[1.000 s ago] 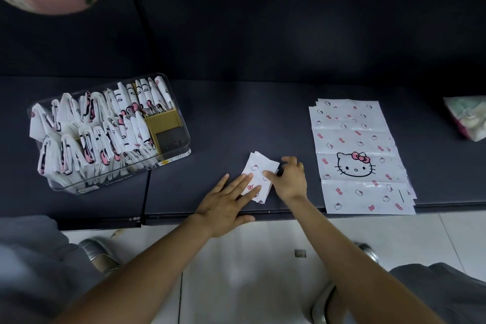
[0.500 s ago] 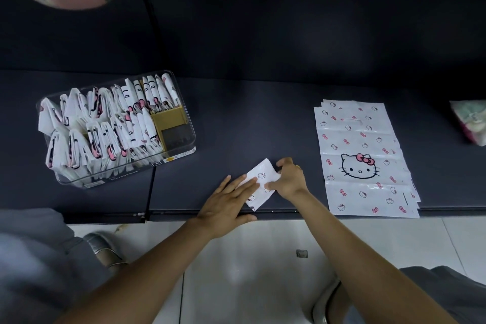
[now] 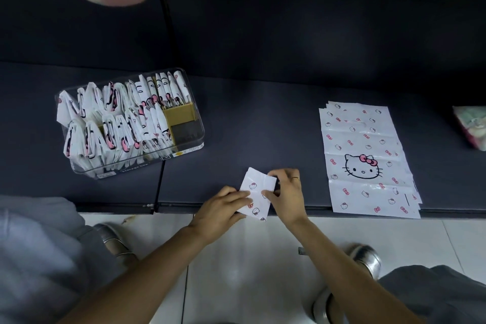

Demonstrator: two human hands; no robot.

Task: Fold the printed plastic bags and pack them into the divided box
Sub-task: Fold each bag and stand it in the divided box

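We keep the stack of flat bags [image 3: 365,155] well to our right, the divided box [image 3: 188,137] to our left (nearly full, one cell free). Between them, at the counter's near edge, our left hand [image 3: 219,212] pins the folded bag [image 3: 256,193] with curled fingers while our right hand [image 3: 288,193] pinches its edge to crease it.
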